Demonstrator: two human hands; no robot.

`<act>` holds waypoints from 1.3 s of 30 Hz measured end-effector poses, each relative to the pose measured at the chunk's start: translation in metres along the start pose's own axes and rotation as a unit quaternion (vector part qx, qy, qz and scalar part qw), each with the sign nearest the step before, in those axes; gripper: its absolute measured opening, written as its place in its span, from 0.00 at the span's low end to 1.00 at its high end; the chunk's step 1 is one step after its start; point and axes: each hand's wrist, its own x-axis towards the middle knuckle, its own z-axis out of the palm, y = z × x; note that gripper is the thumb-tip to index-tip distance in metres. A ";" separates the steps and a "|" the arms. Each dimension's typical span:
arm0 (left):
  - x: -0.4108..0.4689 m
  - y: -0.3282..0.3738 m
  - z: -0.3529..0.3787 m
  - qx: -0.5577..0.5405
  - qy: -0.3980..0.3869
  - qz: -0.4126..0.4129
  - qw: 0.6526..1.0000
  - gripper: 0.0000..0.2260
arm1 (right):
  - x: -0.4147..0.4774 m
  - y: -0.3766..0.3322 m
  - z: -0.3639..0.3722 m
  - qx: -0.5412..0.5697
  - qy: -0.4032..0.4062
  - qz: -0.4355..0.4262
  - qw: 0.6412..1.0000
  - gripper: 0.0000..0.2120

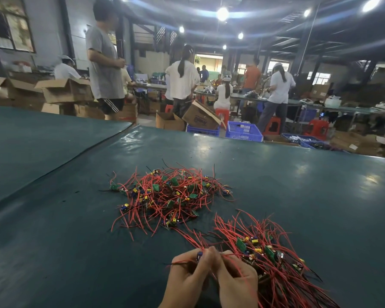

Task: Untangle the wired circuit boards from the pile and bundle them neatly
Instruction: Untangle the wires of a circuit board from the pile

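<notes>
A tangled pile [169, 194] of small green circuit boards with red and black wires lies in the middle of the dark green table [298, 196]. Nearer me, on the right, a second heap [267, 256] of wired boards lies with its wires running roughly the same way. My left hand [187, 276] and my right hand [236, 278] meet at the bottom centre. Between their fingertips they pinch one small board [199, 255] with red wires that trail toward the piles.
A seam [76, 154] in the table cover runs diagonally at the left. Beyond the far table edge stand cardboard boxes [200, 117], blue crates [243, 131], red stools and several people at other benches.
</notes>
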 end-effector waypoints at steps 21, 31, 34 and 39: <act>-0.005 0.020 -0.002 0.043 0.066 0.080 0.994 0.23 | 0.013 -0.008 -0.016 0.175 0.089 0.146 0.970 0.12; -0.002 0.018 -0.007 0.048 0.076 0.080 0.993 0.22 | 0.004 0.000 0.006 0.092 0.029 0.049 0.994 0.07; -0.001 0.017 -0.008 0.054 0.067 0.079 0.993 0.19 | 0.004 0.002 0.009 0.083 0.027 0.046 0.995 0.11; -0.002 0.015 -0.007 0.047 0.046 0.064 0.996 0.21 | 0.006 0.005 0.006 0.100 0.026 0.078 0.992 0.13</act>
